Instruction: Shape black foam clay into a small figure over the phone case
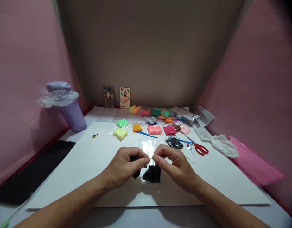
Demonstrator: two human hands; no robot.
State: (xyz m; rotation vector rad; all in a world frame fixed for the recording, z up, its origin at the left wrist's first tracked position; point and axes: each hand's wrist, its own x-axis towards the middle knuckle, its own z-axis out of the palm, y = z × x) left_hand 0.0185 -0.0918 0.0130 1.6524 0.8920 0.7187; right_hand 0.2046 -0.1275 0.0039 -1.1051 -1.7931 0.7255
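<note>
My left hand (127, 166) and my right hand (175, 167) meet over the middle of a white board (108, 193). Thumb and forefinger of each hand are pinched together, tip close to tip. A tiny pale bit shows between the fingertips, too small to name. Just below them is a crumpled, angular black piece (152, 174); I cannot tell whether it hangs from my right fingers or lies on the board. Another black piece (136, 174) is partly hidden behind my left hand. Beyond the fingertips lies a clear phone case (147, 145).
Several bright clay packets, among them a coral packet (155, 129) and a black packet (174, 142), lie behind my hands. Red-handled scissors (201, 149) and a white tissue (224, 145) are right. A purple tumbler (73, 115) and a black phone-like slab (34, 172) are left. Two decorated cases, one pink (125, 97), stand behind.
</note>
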